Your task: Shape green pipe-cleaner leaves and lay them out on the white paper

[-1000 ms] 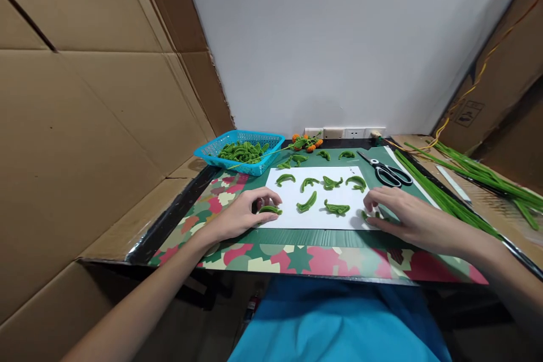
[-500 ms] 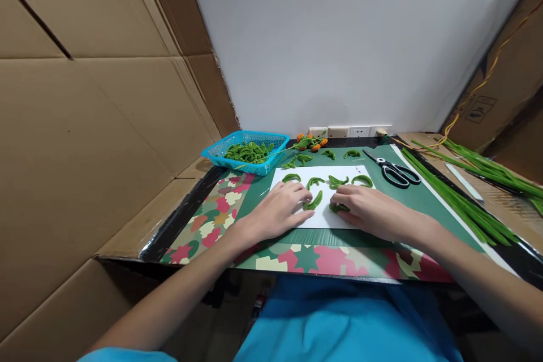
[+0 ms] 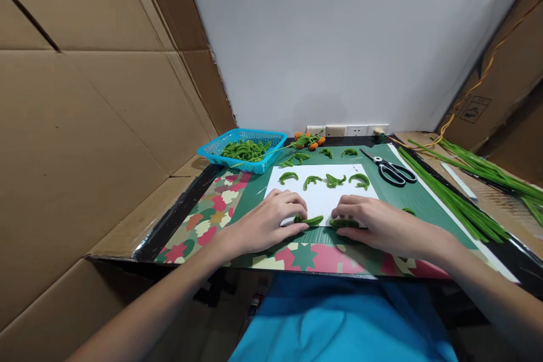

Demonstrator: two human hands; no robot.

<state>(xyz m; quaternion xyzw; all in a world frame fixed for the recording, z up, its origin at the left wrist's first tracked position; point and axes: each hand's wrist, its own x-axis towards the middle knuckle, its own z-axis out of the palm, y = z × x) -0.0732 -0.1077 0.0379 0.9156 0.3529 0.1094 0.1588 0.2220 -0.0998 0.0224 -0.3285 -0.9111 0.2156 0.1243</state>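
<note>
My left hand rests palm down at the near edge of a white paper sheet, fingers curled over a green pipe-cleaner leaf. My right hand lies beside it, its curled fingers pressing on another green leaf piece. Several more bent green leaf pieces lie in a row across the far part of the paper.
A blue basket of green pieces stands at the back left. Black scissors lie to the right of the paper. Long green pipe cleaners stretch along the right side. Orange-and-green flowers lie near the wall sockets. Cardboard walls stand left and right.
Both hands came in from the sheet's two sides to its middle, then drew two leaf pieces back to the paper's near edge.
</note>
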